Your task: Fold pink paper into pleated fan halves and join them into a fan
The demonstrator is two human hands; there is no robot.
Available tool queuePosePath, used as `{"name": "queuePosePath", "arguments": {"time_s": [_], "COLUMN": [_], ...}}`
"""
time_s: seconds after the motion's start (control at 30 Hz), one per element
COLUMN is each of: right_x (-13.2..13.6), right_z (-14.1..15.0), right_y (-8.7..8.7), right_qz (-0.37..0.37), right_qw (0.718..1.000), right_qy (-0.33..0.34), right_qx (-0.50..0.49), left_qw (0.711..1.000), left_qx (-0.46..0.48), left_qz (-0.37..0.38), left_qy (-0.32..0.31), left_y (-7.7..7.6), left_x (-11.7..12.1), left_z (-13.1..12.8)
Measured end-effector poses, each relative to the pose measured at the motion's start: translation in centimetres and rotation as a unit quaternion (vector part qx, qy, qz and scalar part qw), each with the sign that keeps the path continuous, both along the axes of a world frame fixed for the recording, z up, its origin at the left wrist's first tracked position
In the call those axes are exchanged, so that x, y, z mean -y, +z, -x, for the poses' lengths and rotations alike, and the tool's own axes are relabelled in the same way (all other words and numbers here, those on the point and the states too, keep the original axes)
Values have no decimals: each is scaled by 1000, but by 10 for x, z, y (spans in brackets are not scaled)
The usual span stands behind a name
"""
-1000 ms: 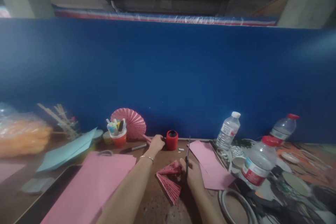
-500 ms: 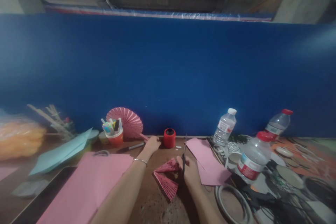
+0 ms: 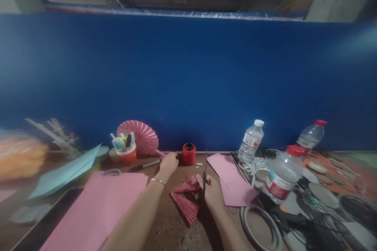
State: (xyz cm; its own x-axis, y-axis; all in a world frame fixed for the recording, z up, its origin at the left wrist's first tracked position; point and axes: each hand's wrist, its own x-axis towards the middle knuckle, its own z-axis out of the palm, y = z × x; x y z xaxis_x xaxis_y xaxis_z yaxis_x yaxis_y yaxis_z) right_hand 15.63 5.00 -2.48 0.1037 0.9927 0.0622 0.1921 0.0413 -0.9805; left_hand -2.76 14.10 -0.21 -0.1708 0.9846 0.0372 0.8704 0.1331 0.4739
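Observation:
My left hand (image 3: 169,163), with a bangle at the wrist, has its fingers curled around the handle end of a round pink pleated paper fan (image 3: 141,135), which stands against the blue wall. In my right hand (image 3: 212,192) is a pair of dark-handled scissors (image 3: 205,174), blades pointing away from me. Between my forearms lies a second piece of folded pink paper (image 3: 187,206), its pleats partly spread in a V shape, one end near my right thumb. A squat red cylinder with a dark centre (image 3: 189,154) stands between the hands, with small white scraps (image 3: 199,164) beside it.
Pink sheets lie at left (image 3: 94,204) and right (image 3: 231,180). A cup of markers (image 3: 127,153) stands before the fan, with a marker (image 3: 151,163) nearby. Blue paper (image 3: 66,172) is farther left. Plastic bottles (image 3: 284,174), a grey coil (image 3: 260,227) and cables crowd the right.
The whole view has shifted slightly, with things appearing a little farther left. Both hands keep nearly the same place and grip.

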Motion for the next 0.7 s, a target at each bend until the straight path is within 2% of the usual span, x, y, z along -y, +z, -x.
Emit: {"name": "queuePosePath", "arguments": {"time_s": [0.33, 0.7], "right_x": [0, -1], "right_z": [1, 3], "right_y": [7, 6], "right_qz": [31, 41], "right_qw": [999, 999], "right_qy": [33, 30], "right_qx": [0, -21], "left_qw": [998, 1000], "left_qx": [35, 18], "left_qz": [-41, -19], "left_qy": [12, 4], "left_y": [41, 44], "left_x": [-20, -16], "left_z": [17, 19]}}
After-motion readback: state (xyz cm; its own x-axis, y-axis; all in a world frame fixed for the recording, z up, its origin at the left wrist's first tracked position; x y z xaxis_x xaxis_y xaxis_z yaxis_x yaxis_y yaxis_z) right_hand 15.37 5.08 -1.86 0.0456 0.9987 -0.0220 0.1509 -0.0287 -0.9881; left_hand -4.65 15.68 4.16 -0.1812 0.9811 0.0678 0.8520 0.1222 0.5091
